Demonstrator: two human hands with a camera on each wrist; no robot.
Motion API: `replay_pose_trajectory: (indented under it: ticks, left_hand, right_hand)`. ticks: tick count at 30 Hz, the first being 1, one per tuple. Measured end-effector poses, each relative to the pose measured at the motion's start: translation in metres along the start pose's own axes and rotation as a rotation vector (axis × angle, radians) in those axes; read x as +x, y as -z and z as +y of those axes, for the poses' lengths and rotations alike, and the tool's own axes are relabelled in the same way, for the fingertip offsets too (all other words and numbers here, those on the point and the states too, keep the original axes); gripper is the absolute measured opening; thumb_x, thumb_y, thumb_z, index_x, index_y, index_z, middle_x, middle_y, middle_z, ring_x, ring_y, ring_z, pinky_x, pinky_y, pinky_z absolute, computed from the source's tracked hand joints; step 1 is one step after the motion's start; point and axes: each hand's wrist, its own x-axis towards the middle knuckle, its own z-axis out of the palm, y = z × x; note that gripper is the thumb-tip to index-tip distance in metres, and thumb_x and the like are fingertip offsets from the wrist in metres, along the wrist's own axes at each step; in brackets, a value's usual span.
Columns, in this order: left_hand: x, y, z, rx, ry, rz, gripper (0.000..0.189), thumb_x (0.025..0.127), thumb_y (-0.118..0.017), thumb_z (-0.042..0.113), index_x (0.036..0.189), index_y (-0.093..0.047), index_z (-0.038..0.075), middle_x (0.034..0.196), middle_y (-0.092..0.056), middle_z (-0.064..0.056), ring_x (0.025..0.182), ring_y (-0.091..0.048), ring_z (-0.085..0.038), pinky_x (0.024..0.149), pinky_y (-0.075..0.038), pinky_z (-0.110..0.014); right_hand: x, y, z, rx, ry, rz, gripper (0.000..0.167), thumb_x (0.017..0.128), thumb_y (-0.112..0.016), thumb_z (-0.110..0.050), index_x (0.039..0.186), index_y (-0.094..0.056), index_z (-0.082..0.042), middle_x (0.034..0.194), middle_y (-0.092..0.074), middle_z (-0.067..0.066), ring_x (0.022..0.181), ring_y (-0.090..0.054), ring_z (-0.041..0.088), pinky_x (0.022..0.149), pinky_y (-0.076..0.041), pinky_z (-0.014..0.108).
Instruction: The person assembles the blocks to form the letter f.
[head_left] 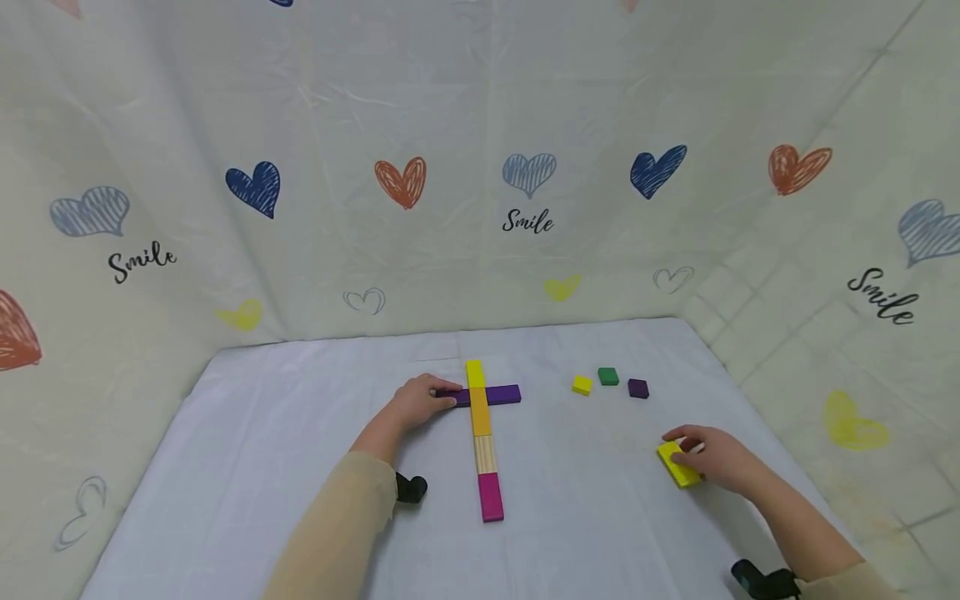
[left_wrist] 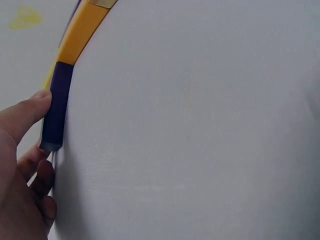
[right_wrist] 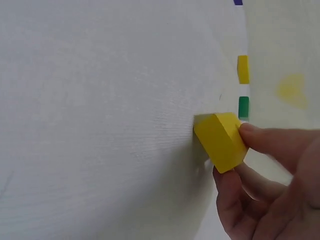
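My left hand [head_left: 416, 402] pinches the outer end of a purple block [left_wrist: 57, 107], thumb on one side and fingertips on the other. That block's inner end meets an orange block [head_left: 481, 412], part of a column on the table. The column also has a yellow block [head_left: 475, 373] at the far end, a pale striped block [head_left: 485, 455], and a magenta block [head_left: 491, 497] nearest me. Another purple block [head_left: 504, 395] sticks out to the right, making a cross. Over at the right, my right hand [head_left: 716, 457] grips a thick yellow block [right_wrist: 222, 142] between thumb and fingers, held tilted.
Beyond the right hand lie a small yellow block [head_left: 582, 385], a green block [head_left: 608, 377] and a dark purple block [head_left: 638, 389]. A white cloth [head_left: 300, 500] covers the table. Printed curtains [head_left: 450, 275] with hearts hang along its back and sides.
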Motion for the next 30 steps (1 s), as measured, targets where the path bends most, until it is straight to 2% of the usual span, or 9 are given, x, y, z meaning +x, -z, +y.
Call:
replay_pose_trajectory:
  ticks: [9, 18, 24, 30]
  left_hand:
    - [-0.004, 0.001, 0.009, -0.003, 0.049, 0.001, 0.026, 0.095, -0.068, 0.033, 0.120, -0.072, 0.037, 0.135, -0.057, -0.006, 0.126, -0.047, -0.033, 0.108, -0.032, -0.057]
    - [-0.005, 0.002, 0.009, -0.001, 0.047, 0.002, 0.026, 0.095, -0.067, 0.033, 0.120, -0.072, 0.036, 0.135, -0.057, -0.007, 0.127, -0.046, -0.034, 0.108, -0.030, -0.058]
    - [-0.003, 0.000, 0.006, -0.021, 0.058, -0.001, 0.026, 0.094, -0.069, 0.035, 0.119, -0.072, 0.039, 0.135, -0.057, -0.006, 0.126, -0.046, -0.034, 0.107, -0.032, -0.059]
    - [-0.003, 0.000, 0.005, -0.025, 0.056, 0.006, 0.026, 0.094, -0.069, 0.035, 0.119, -0.072, 0.040, 0.134, -0.057, -0.006, 0.126, -0.046, -0.034, 0.106, -0.033, -0.058]
  right_hand:
    - [0.005, 0.005, -0.008, 0.093, 0.018, -0.028, 0.034, 0.097, -0.062, -0.015, 0.129, -0.065, -0.004, 0.117, -0.058, 0.018, 0.087, -0.057, 0.022, 0.074, -0.057, 0.034]
    - [0.021, 0.006, -0.023, 0.211, 0.093, -0.041, 0.039, 0.098, -0.062, -0.014, 0.135, -0.059, -0.002, 0.122, -0.057, 0.021, 0.093, -0.059, 0.023, 0.078, -0.058, 0.037]
    - [0.037, 0.000, -0.040, 0.275, 0.111, -0.029, 0.040, 0.098, -0.062, -0.015, 0.137, -0.058, -0.004, 0.132, -0.054, 0.024, 0.099, -0.059, 0.025, 0.079, -0.058, 0.038]
    - [0.057, -0.009, -0.067, 0.328, 0.117, -0.008, 0.038, 0.099, -0.061, -0.016, 0.136, -0.060, -0.005, 0.131, -0.055, 0.022, 0.098, -0.060, 0.025, 0.079, -0.058, 0.037]
